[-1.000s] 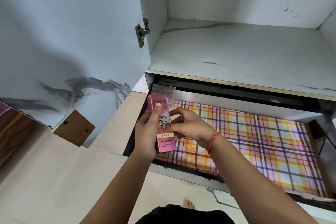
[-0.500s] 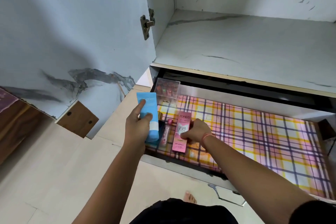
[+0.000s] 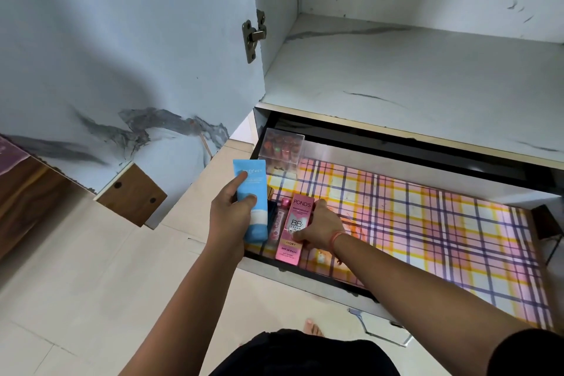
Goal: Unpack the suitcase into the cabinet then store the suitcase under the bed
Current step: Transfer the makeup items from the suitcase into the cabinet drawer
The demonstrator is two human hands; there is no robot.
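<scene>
Head view: cabinet (image 3: pixel 427 70), door open, with drawer (image 3: pixel 305 276) pulled out, lined in plaid. Left hand (image 3: pixel 230 220): fingers curled around a blue tube (image 3: pixel 251 192), held above the drawer's left edge. Right hand (image 3: pixel 320 232): fingers closed on a pink BB cream box (image 3: pixel 294 229) lying on the liner. Small pink tube (image 3: pixel 279 224) between them; clear lipstick case (image 3: pixel 282 148) in the back-left corner.

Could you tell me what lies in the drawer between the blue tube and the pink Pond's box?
In the head view, a slim pink tube lies between the blue tube in the left hand and the Pond's box under the right hand.
</scene>
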